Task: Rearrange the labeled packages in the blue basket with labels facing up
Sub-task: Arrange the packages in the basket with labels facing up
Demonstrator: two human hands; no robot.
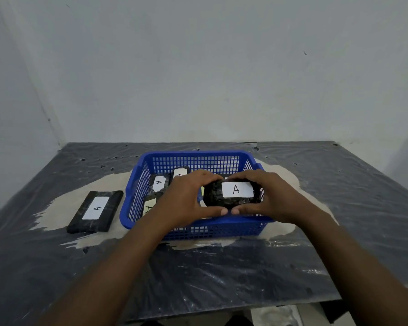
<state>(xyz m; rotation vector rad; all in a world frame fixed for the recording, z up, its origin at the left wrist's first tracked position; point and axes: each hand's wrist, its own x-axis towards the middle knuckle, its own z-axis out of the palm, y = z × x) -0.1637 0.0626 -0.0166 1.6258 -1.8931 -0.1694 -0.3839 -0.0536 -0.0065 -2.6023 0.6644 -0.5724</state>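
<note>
Both forearms reached in from the near edge of the table (57, 267) and met over the blue basket (193, 228), which serves here as the landmark. The left hand (186, 198) and the right hand (272, 196) were closed on a single black package (212, 196), fingers curled over its far edge and thumbs pressed against its near edge, tips almost touching. Gripping it from both ends likely kept the soft wrapped bundle level, so that its white label (237, 189), marked A, stayed facing up and readable.

The package hung above the basket's right half, just over the near rim; whether it touched anything beneath could not be told, since the hands hid that space. In the basket's left half lay several more packages (159, 183), their labels up and partly hidden by the left wrist. Another labelled package (96, 211) lay flat on the table just left of the basket, outside it, label up, probably waiting its turn.
</note>
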